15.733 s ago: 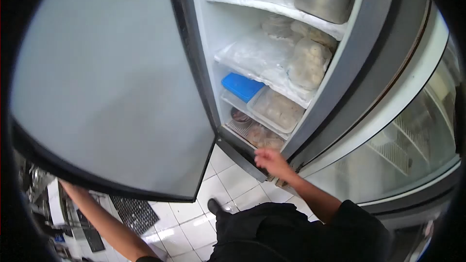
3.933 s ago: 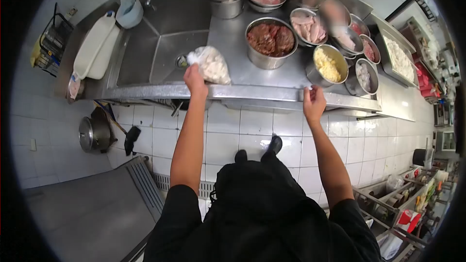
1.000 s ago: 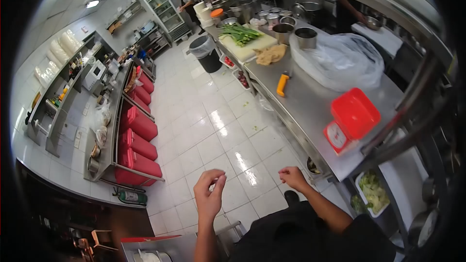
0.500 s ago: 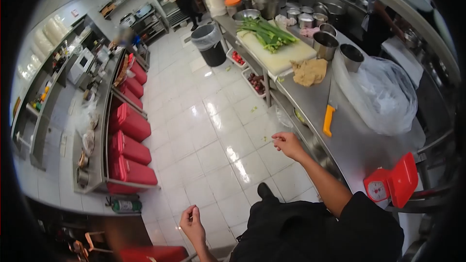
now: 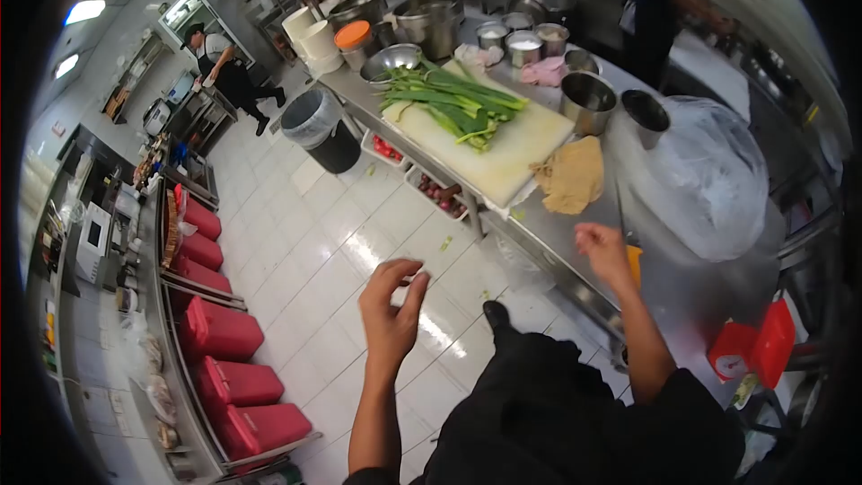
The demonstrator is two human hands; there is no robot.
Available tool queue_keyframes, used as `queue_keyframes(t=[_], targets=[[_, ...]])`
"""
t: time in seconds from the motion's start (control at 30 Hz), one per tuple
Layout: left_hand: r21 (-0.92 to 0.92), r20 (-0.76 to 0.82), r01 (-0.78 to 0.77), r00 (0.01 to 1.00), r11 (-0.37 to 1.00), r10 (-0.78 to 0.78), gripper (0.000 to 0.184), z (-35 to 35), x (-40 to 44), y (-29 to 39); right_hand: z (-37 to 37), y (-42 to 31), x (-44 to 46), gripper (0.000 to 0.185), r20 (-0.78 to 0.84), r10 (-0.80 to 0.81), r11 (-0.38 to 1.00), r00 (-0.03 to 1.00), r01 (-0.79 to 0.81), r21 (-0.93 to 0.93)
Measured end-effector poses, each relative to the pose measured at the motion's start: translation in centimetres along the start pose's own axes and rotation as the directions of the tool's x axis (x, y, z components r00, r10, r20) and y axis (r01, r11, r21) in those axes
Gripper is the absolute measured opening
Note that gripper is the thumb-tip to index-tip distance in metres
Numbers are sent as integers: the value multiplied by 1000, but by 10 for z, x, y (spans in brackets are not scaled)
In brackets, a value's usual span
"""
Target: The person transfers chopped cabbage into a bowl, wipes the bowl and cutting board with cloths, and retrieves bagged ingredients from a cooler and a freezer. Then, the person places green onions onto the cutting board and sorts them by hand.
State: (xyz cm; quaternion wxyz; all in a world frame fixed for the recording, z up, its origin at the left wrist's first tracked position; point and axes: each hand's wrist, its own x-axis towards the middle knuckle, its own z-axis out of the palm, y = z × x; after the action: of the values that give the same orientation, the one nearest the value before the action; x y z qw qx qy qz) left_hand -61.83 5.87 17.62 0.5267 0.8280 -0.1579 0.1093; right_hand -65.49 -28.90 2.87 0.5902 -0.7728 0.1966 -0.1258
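My left hand (image 5: 392,310) is raised over the tiled floor, thumb and curved fingers apart, with nothing between them. Just over the counter's front edge, my right hand (image 5: 604,253) is loosely bent and open, with no object visible in it. Beside its wrist shows the yellow handle (image 5: 635,262) of a knife, mostly hidden by my arm. Farther along lies a crumpled tan cloth (image 5: 573,178), against the corner of a white cutting board (image 5: 449,151). Long green leafy stalks (image 5: 462,103) are heaped on that board.
Metal pots (image 5: 588,101) and a large clear plastic bag (image 5: 705,184) crowd the steel counter (image 5: 678,292). A red scale (image 5: 732,350) stands at its near end. Red bins (image 5: 224,339) line the left side. A lined trash bin (image 5: 323,136) and another person (image 5: 232,76) are ahead.
My left hand has risen and moved forward. My right hand has moved from above the floor to the counter edge, beside the knife handle. The view has turned right and advanced.
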Motion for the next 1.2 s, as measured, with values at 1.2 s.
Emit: queue_keyframes(t=[1.2], targets=[[-472, 436, -694, 353, 544, 828, 59, 158, 578, -84, 150, -249, 363, 28, -564, -231, 928, 793, 353, 116]])
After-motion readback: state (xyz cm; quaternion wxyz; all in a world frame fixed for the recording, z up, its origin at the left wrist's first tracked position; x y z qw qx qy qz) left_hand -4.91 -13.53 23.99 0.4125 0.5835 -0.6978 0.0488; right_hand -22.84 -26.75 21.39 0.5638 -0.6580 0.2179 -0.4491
